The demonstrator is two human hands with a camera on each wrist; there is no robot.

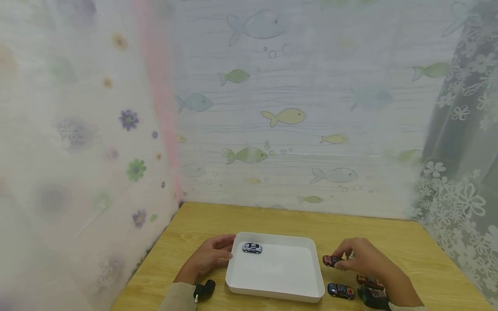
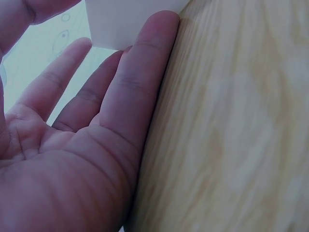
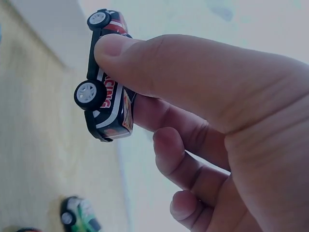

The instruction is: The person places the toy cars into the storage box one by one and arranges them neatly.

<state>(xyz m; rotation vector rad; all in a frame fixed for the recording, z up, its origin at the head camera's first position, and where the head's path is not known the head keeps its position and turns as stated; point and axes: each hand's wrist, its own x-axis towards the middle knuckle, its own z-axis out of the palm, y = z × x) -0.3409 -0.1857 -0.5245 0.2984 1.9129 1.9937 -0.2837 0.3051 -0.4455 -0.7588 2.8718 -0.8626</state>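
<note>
Over the table (image 1: 272,219), a red-black car (image 3: 111,100) sits between right-hand fingers (image 3: 157,113).

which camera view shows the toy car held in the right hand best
The right wrist view: the toy car, pinched by the right hand, appears large there, with white-rimmed wheels and side lettering visible. The head view shows it small and partly covered; the left wrist view misses it.
</note>
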